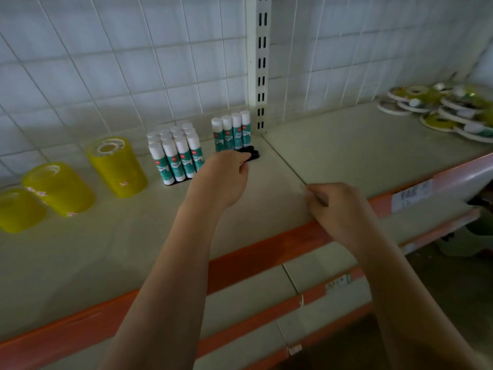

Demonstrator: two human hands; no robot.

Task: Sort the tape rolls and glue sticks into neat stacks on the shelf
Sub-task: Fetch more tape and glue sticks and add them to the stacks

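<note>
A block of several white-capped, teal-labelled glue sticks point(176, 153) stands upright on the shelf point(266, 188). To its right a row of glue sticks point(231, 132) stands on a black tray point(253, 153) by the back post. My left hand point(224, 177) reaches in, and its curled fingers grip the tray's front edge. Three yellow tape roll stacks point(117, 166), point(58, 188), point(18, 209) stand at the left. My right hand point(333, 206) hovers over the shelf's front edge, its fingers loosely curled, with nothing seen in it.
A loose pile of flat white and yellow tape rolls point(440, 110) lies at the far right of the shelf. A slotted white post point(260, 62) and a wire grid form the back. An orange strip point(266, 252) edges the shelf; lower shelves sit below.
</note>
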